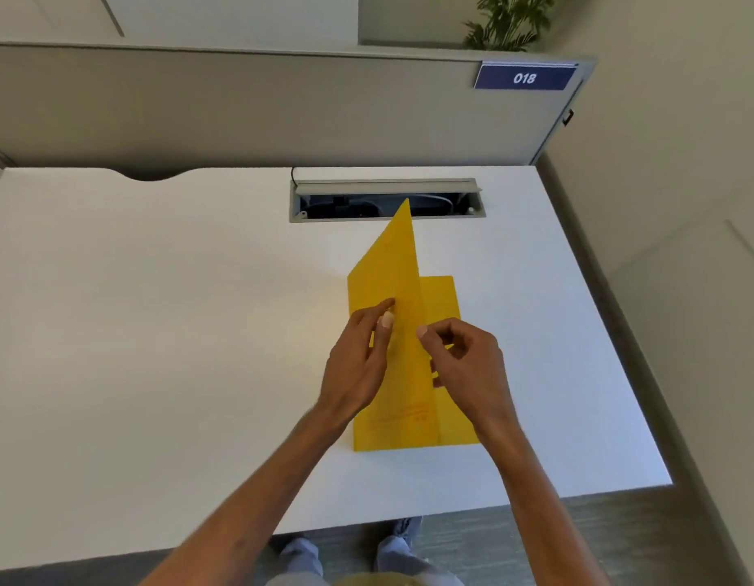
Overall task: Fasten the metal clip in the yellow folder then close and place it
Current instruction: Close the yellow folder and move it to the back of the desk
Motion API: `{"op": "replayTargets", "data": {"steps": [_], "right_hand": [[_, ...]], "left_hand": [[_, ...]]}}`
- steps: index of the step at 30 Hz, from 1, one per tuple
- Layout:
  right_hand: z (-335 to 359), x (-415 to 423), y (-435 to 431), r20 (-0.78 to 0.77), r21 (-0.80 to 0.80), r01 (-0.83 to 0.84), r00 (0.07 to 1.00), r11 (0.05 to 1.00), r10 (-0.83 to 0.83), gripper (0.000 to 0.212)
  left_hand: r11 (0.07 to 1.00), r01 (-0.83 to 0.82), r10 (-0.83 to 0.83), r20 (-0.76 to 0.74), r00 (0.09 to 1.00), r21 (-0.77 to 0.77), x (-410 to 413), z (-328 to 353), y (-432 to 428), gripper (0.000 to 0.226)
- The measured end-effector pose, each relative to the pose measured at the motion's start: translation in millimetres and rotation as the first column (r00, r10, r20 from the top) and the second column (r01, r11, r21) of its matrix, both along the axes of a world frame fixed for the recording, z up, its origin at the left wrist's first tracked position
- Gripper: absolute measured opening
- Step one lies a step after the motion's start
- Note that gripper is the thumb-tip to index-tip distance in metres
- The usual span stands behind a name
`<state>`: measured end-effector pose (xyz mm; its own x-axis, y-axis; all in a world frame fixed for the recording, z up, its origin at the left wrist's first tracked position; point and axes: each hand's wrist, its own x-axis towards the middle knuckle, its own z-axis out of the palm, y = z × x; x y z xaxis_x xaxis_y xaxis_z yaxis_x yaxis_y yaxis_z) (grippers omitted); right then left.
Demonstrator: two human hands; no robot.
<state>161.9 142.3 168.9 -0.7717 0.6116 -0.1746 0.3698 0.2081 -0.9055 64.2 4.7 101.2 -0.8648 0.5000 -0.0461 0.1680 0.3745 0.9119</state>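
A yellow folder point(388, 268) lies on the white desk point(155, 310), half open. Its front cover stands raised on edge, tip pointing toward the back of the desk, while the back cover lies flat to the right. My left hand point(358, 361) rests against the outer face of the raised cover, fingers extended. My right hand point(464, 361) is on the inner side, thumb and fingers pinched at the cover's free edge. The metal clip is hidden behind the cover and my hands.
An open grey cable tray point(386, 200) is set into the desk just beyond the folder. A grey partition point(240, 107) with a blue "018" sign point(524, 78) stands behind. The desk's right edge and near edge lie close to the folder.
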Motion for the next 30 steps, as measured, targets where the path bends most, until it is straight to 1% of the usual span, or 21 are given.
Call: {"op": "replayTargets", "data": {"steps": [2, 5, 8, 10, 12, 14, 16, 18, 19, 21, 23, 24, 26, 28, 29, 30], "right_hand": [[-15, 13, 27, 0.037, -0.016, 0.091, 0.995, 0.996, -0.090, 0.019], [-48, 31, 67, 0.108, 0.010, 0.198, 0.974, 0.980, -0.198, 0.021], [-86, 46, 94, 0.187, -0.008, 0.261, 0.949, 0.965, -0.255, 0.019], [-111, 52, 108, 0.250, 0.006, 0.276, 0.930, 0.961, -0.269, 0.016], [-132, 57, 116, 0.311, 0.054, 0.265, 0.912, 0.963, -0.269, 0.011], [-149, 61, 120, 0.374, 0.159, 0.205, 0.893, 0.966, -0.251, 0.007], [-162, 64, 120, 0.409, 0.307, 0.102, 0.883, 0.946, -0.228, 0.016], [-171, 64, 114, 0.387, 0.421, -0.005, 0.906, 0.907, -0.174, 0.026], [-174, 63, 111, 0.364, 0.456, -0.071, 0.925, 0.887, -0.113, 0.030], [-179, 59, 103, 0.328, 0.517, -0.237, 0.942, 0.822, 0.066, 0.036], [-184, 56, 97, 0.322, 0.563, -0.371, 0.921, 0.738, 0.217, 0.039], [-187, 54, 93, 0.324, 0.580, -0.405, 0.911, 0.707, 0.256, 0.039], [-190, 53, 88, 0.332, 0.594, -0.438, 0.897, 0.675, 0.291, 0.037], [-193, 53, 87, 0.334, 0.592, -0.442, 0.896, 0.674, 0.293, 0.037], [-193, 53, 88, 0.333, 0.595, -0.432, 0.900, 0.678, 0.282, 0.038], [-194, 53, 89, 0.332, 0.604, -0.414, 0.908, 0.681, 0.258, 0.040]], "left_hand": [[0.984, 0.120, -0.124, -0.024, 0.992, -0.131, 9, -19, 12, 0.052], [0.914, 0.255, -0.276, -0.024, 0.961, -0.315, 22, -53, 28, 0.061], [0.827, 0.283, -0.364, -0.080, 0.928, -0.486, 33, -85, 35, 0.065], [0.787, 0.273, -0.398, -0.117, 0.910, -0.552, 38, -104, 37, 0.065], [0.761, 0.260, -0.418, -0.143, 0.897, -0.594, 42, -119, 38, 0.065], [0.732, 0.247, -0.435, -0.157, 0.887, -0.635, 46, -130, 38, 0.065], [0.706, 0.237, -0.453, -0.168, 0.875, -0.668, 50, -139, 39, 0.065], [0.692, 0.219, -0.464, -0.191, 0.865, -0.688, 51, -144, 37, 0.066], [0.690, 0.207, -0.465, -0.206, 0.861, -0.693, 52, -146, 37, 0.067], [0.688, 0.185, -0.462, -0.227, 0.857, -0.702, 54, -148, 37, 0.067], [0.686, 0.166, -0.454, -0.238, 0.859, -0.709, 56, -150, 38, 0.067], [0.681, 0.165, -0.455, -0.236, 0.859, -0.714, 56, -150, 37, 0.067], [0.679, 0.164, -0.461, -0.242, 0.854, -0.716, 55, -149, 37, 0.067], [0.698, 0.174, -0.457, -0.245, 0.855, -0.694, 53, -146, 37, 0.067], [0.714, 0.158, -0.436, -0.258, 0.862, -0.682, 53, -145, 35, 0.066], [0.734, 0.110, -0.382, -0.273, 0.883, -0.671, 53, -143, 34, 0.066]]}}
